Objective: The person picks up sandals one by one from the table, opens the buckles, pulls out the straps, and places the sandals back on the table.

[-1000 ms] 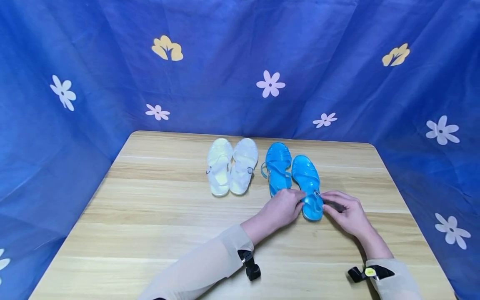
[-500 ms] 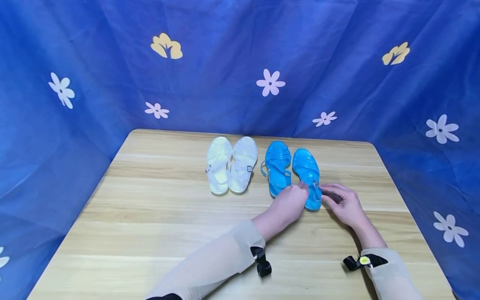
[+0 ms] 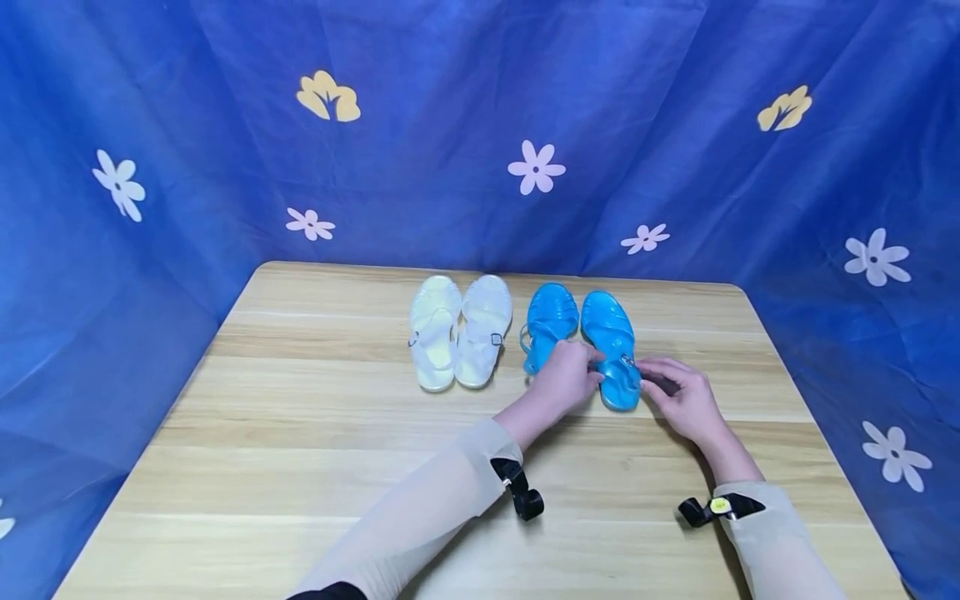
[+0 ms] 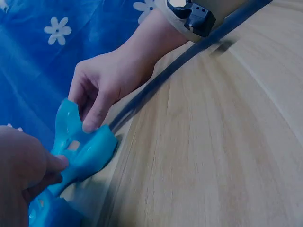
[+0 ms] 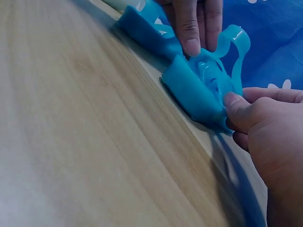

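Two blue jelly sandals lie side by side on the table, toes to the back. The right-hand blue sandal (image 3: 606,321) is between my hands. My left hand (image 3: 564,379) pinches its inner edge near the heel and partly covers the left-hand blue sandal (image 3: 552,308). On the outer side, my right hand (image 3: 684,404) grips the edge near the buckle with thumb and fingers. In the right wrist view, the right thumb (image 5: 233,101) presses the sandal's side, while a loose heel strap (image 5: 239,45) arches above it.
Left of the blue pair stand two white sandals (image 3: 435,337), heels toward me. A blue flowered curtain (image 3: 450,192) rises behind the wooden table's (image 3: 300,467) back edge and along both sides.
The right-hand blue sandal has slid away from me, nearly level with its mate at the toes. Both hands have moved back with it; the white sandals stay put.
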`<state>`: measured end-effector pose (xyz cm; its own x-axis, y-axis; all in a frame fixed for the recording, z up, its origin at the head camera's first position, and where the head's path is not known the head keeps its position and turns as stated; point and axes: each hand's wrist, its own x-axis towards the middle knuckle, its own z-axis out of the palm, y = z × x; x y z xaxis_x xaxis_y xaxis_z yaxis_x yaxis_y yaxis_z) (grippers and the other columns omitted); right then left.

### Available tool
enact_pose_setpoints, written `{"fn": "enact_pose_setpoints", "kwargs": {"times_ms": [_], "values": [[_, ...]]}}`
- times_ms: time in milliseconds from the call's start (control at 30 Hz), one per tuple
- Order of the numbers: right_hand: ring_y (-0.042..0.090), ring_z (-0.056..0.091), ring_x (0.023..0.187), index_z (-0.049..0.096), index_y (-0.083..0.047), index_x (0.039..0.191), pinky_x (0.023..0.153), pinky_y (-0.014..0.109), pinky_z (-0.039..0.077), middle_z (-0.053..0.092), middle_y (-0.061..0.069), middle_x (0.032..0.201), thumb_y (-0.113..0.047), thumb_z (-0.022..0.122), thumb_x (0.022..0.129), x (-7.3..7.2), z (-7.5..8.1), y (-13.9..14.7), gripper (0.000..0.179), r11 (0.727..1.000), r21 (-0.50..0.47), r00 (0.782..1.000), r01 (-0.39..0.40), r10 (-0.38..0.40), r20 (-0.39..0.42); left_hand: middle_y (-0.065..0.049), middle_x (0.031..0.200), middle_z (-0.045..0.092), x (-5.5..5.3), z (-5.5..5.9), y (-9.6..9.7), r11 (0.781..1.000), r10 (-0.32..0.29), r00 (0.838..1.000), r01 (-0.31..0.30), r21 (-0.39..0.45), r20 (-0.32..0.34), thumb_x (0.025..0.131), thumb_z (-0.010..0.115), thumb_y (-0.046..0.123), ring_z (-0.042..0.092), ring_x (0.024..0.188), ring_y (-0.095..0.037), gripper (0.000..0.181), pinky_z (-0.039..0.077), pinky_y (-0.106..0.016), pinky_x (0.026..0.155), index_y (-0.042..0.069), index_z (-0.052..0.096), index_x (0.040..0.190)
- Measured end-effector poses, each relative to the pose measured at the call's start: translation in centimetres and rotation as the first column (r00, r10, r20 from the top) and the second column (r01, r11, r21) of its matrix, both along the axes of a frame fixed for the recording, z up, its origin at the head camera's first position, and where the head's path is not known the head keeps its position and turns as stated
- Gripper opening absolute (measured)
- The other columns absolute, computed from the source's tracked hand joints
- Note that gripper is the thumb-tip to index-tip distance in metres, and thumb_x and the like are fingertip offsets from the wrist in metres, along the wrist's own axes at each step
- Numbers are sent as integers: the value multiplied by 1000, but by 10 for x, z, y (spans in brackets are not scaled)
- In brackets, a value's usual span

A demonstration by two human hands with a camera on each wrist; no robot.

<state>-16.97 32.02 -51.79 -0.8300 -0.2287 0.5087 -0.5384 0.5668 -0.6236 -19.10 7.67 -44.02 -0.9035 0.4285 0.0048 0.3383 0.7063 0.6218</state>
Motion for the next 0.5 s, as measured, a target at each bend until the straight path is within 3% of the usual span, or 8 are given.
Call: {"fn": "enact_pose_setpoints", "kwargs": {"times_ms": [67,100,167,200,333,500], "values": [[30,70,110,79,-1,117,100,12,47,76,12,117,13,80,87,-1,1,-1,33,1000,-8,1000,1,-1,7,-6,128,74,5,5,-6,999,8,1000,-7,48,-26,99,78,15,68,122,-19,33,55,-27,98,6,75,130],[30,70,109,79,-1,117,100,12,47,76,12,117,13,80,88,-1,1,-1,33,1000,-12,1000,1,-1,11,-5,126,75,3,0,-5,998,15,999,-12,58,-43,98,79,15,69,119,-17,33,56,-26,95,7,75,129],[30,70,110,79,-3,118,99,12,47,76,11,118,11,79,89,-2,1,-2,32,1000,-16,1000,9,-8,23,-1,126,75,-9,-22,-1,997,27,999,-24,77,-46,96,81,19,69,117,-12,35,55,-23,95,11,76,130],[30,70,110,79,-3,118,98,12,47,76,11,118,11,79,89,-2,1,-2,32,1000,-19,1000,11,-11,29,-1,125,75,-9,-23,-1,995,33,999,-29,91,-42,96,82,18,70,116,-11,35,56,-23,94,10,76,130],[26,70,111,79,-5,119,97,12,49,76,10,118,8,79,90,-4,2,-5,31,1000,-21,998,23,-22,59,-3,122,77,-10,-26,-3,982,64,998,-63,181,0,94,84,15,73,108,-9,35,58,-21,87,8,77,128],[27,70,108,79,-4,118,95,11,49,76,12,116,10,81,88,-6,4,-8,33,999,-33,999,24,-23,46,-4,117,78,-12,-31,-3,947,115,990,-133,294,75,91,86,12,75,99,-9,34,58,-19,83,6,78,124]]}}
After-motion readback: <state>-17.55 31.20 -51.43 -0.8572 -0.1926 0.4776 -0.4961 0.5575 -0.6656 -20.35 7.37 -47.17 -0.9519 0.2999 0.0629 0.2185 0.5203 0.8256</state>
